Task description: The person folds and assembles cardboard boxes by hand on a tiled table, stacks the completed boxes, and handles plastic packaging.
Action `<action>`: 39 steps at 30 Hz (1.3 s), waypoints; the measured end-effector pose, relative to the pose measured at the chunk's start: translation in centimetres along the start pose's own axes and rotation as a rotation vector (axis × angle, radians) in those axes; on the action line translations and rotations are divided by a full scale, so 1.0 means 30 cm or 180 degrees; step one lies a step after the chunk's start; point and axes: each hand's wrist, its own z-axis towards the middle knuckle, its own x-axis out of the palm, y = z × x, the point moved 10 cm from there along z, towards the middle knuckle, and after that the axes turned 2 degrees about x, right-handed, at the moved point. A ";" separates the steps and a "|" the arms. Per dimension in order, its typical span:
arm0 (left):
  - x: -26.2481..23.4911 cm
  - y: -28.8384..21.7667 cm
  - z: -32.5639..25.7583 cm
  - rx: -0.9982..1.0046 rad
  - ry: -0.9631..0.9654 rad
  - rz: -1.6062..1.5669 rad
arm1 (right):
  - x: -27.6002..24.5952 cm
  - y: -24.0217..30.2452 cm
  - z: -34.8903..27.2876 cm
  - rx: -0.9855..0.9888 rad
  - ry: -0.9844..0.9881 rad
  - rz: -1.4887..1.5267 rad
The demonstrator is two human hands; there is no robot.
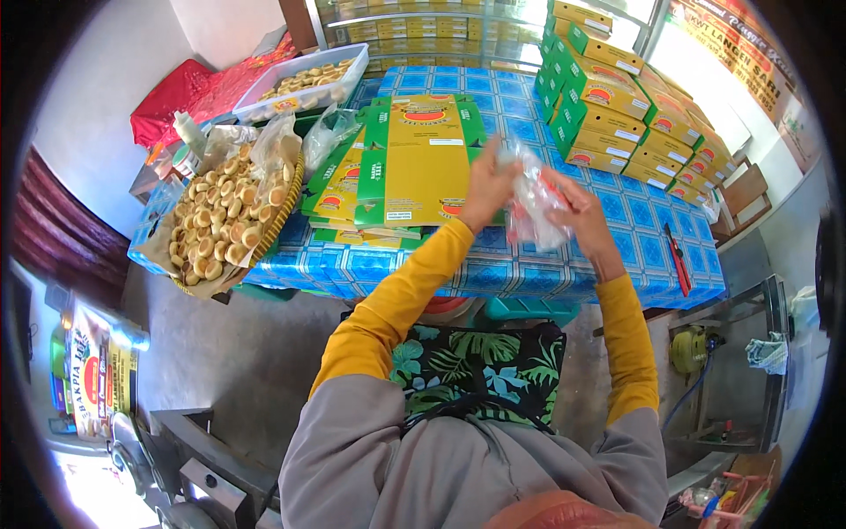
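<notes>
Both hands up over table's near edge: left hand [487,189] and right hand [577,212] each closed on a clear plastic bag [533,207], above the blue tablecloth [520,269]. Bare cloth to the right; flat cartons [414,163] just left. Basket [286,212] holds round pastries [220,225]; white tray [264,101] holds more.

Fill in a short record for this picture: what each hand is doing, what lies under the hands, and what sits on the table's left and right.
left hand: grips the clear plastic bag
right hand: grips the same bag
under hands: flat yellow-green cartons on the blue checked table
table left: basket of round pastries
table right: stacked boxes, red cutter
</notes>
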 end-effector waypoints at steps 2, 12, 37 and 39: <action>-0.072 -0.096 0.015 0.0105 -0.0570 -0.0476 | -0.051 -0.021 0.067 0.0016 -0.0422 0.0150; -0.081 -0.251 -0.177 0.2694 0.0495 0.1812 | 0.159 -0.232 0.785 0.0884 -0.0485 0.1901; -1.134 -0.072 -1.062 0.0104 -0.3041 0.0456 | 0.190 -0.366 0.412 0.0641 0.0372 0.1574; -1.222 0.091 -1.287 -0.0286 -0.1884 0.2134 | 0.233 -0.344 0.425 0.0625 0.0417 0.1632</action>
